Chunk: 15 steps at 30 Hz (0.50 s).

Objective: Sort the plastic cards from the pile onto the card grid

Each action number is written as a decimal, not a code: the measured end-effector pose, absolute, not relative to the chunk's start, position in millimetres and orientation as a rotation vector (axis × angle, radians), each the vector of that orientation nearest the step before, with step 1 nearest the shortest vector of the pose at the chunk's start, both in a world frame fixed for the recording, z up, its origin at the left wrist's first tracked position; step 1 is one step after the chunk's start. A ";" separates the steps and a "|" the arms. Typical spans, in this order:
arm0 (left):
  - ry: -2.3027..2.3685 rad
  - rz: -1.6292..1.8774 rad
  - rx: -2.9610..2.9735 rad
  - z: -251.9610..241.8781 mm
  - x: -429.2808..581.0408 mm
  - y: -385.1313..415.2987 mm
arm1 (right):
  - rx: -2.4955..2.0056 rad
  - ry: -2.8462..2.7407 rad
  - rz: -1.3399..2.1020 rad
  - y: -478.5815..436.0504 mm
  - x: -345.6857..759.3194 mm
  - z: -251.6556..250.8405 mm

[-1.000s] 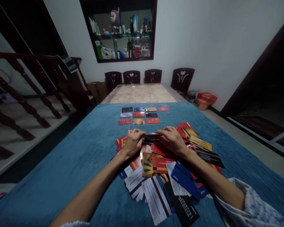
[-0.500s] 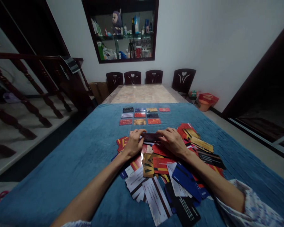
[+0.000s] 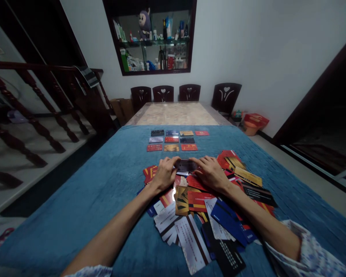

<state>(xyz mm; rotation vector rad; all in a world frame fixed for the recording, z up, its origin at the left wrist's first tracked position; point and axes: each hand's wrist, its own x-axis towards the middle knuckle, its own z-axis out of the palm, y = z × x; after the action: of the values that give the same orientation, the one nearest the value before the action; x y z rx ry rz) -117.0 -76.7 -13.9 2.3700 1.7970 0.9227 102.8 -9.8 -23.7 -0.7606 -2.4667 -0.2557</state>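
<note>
Both hands meet over a dark card (image 3: 185, 166) at the far edge of a loose pile of plastic cards (image 3: 207, 207). My left hand (image 3: 165, 174) pinches the card's left end with curled fingers. My right hand (image 3: 210, 173) grips its right end. The card is held level, just above the blue cloth (image 3: 83, 200). Beyond the hands lie three tidy rows of cards (image 3: 174, 140), face up, side by side.
The blue cloth covers the near part of a long marble-topped table (image 3: 174, 113). Several dark chairs (image 3: 187, 92) stand at its far end. A wooden stair railing (image 3: 43, 100) runs on the left. Red baskets (image 3: 252, 121) sit on the floor at the right.
The dark card has tipped from edge-on to flatter, its face showing more. Both hands have stayed on it in nearly the same place.
</note>
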 end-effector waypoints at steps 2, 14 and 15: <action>1.805 0.884 2.371 -13.7 -116.5 -76.7 | -0.759 -2.469 -0.271 -9.3 103.0 -23.7; 1.773 0.841 2.383 -15.5 -116.2 -76.8 | -0.750 -2.463 -0.255 -5.4 104.5 -26.6; 1.768 0.842 2.384 -16.2 -116.6 -76.7 | -0.752 -2.464 -0.254 -4.9 104.7 -26.5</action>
<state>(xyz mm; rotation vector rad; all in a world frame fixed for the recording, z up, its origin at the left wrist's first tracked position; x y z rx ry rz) -116.6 -76.7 -16.2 2.3844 1.7680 0.8417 104.7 -4.9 -26.5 -0.7518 -2.4641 -0.2541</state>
